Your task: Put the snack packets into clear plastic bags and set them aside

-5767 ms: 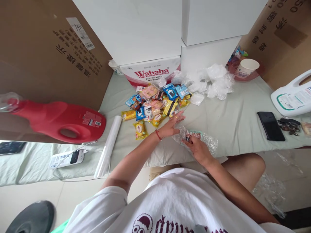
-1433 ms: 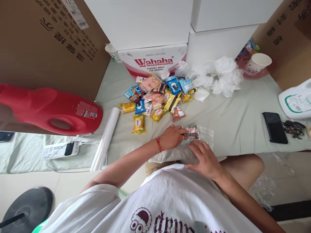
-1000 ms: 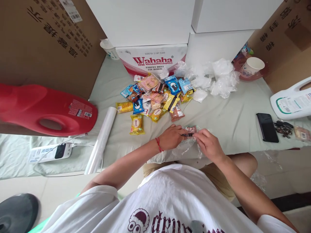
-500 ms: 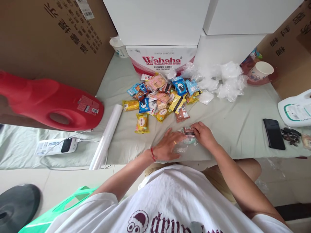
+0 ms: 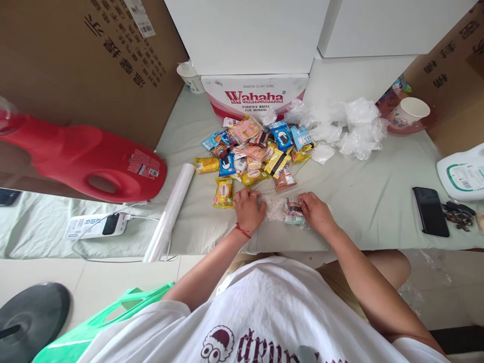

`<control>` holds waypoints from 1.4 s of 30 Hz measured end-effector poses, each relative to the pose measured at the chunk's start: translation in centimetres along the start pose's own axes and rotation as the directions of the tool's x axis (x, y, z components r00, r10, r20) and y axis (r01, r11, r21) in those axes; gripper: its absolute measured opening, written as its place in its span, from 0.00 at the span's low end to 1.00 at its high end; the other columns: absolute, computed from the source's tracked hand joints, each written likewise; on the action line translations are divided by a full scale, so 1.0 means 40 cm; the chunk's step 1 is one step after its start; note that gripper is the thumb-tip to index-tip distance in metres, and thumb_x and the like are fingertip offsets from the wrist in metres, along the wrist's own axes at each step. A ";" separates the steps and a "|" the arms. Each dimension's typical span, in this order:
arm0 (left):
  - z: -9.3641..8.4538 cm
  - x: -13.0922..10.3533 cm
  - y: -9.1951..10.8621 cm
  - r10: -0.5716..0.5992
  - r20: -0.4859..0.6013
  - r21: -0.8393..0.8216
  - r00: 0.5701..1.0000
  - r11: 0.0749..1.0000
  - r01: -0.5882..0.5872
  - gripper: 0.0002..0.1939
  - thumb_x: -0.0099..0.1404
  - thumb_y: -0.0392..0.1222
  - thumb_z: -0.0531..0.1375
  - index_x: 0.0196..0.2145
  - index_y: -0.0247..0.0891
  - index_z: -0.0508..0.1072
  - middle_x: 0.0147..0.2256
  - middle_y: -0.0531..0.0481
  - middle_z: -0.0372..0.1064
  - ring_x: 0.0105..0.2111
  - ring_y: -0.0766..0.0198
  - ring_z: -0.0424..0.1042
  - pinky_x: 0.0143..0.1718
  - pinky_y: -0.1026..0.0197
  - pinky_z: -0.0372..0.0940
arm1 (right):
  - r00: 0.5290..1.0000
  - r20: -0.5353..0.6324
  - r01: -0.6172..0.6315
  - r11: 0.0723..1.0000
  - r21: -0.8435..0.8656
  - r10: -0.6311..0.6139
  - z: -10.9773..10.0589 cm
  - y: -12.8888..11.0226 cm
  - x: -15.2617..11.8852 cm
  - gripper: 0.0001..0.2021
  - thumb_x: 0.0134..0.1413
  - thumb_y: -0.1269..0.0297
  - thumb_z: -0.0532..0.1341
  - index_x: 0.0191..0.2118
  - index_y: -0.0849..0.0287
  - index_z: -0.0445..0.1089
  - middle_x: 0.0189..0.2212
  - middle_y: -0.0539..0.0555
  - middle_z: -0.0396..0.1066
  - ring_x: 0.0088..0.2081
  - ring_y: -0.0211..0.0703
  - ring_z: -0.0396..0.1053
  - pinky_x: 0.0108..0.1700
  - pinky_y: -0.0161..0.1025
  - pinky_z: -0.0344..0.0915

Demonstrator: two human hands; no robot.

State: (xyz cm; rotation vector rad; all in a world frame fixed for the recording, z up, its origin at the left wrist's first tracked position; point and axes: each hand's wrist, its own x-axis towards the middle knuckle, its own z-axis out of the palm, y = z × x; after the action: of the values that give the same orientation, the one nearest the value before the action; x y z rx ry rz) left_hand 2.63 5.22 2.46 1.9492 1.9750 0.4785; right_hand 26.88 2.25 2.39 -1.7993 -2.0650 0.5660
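A clear plastic bag (image 5: 275,208) lies near the table's front edge with small snack packets (image 5: 293,209) in it, one dark brown and one pale green. My left hand (image 5: 249,207) is closed at the bag's left end, fingers curled, thumb against the thin plastic. At the opposite end, my right hand (image 5: 317,213) pinches the bag beside the brown packet. Just beyond my left hand lies a yellow snack packet (image 5: 224,192). Behind both hands spreads a heap of wrapped snacks (image 5: 253,151) in blue, yellow, pink and brown.
Crumpled clear plastic bags (image 5: 359,128) are piled at the back right. A Wahaba-style printed carton (image 5: 255,96) stands behind the heap. To the left are a plastic film roll (image 5: 170,212), a red jug (image 5: 94,161) and a power strip (image 5: 96,225). A phone (image 5: 431,212) lies right.
My left hand has moved left and away from me, off the packets to the bag's left end, stretching the plastic sideways. My right hand stays at the packets' right side.
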 end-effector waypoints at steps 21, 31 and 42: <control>-0.020 0.011 0.071 -0.016 0.232 -0.124 0.972 0.991 0.046 0.02 0.64 0.38 0.60 0.33 0.41 0.69 0.34 0.44 0.72 0.39 0.50 0.74 0.40 0.54 0.64 | 0.985 -0.012 0.170 0.985 -0.021 -0.170 0.030 0.007 -0.029 0.23 0.63 0.74 0.54 0.56 0.47 0.75 0.57 0.56 0.70 0.49 0.49 0.69 0.49 0.44 0.69; -0.005 0.059 0.172 0.078 0.510 -0.669 0.857 0.662 0.338 0.09 0.64 0.44 0.60 0.29 0.37 0.70 0.23 0.51 0.71 0.22 0.65 0.72 0.26 0.65 0.62 | 0.984 -0.020 0.175 0.984 0.030 -0.175 0.042 0.002 -0.024 0.17 0.65 0.69 0.56 0.54 0.54 0.77 0.58 0.60 0.70 0.54 0.54 0.69 0.54 0.48 0.68; 0.060 0.029 0.203 0.276 0.325 -0.588 0.905 0.808 -0.035 0.14 0.62 0.36 0.62 0.44 0.39 0.84 0.29 0.50 0.74 0.31 0.61 0.72 0.37 0.60 0.68 | 0.927 0.096 0.246 0.782 0.573 -0.363 -0.033 0.084 -0.009 0.28 0.55 0.76 0.54 0.60 0.52 0.71 0.56 0.56 0.71 0.50 0.46 0.69 0.53 0.44 0.67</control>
State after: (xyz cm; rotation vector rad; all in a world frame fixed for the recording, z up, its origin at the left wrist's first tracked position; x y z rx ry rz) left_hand 10.93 6.49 4.01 1.6542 1.2278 0.5809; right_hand 30.44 2.38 1.82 -1.0799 -1.9760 1.1475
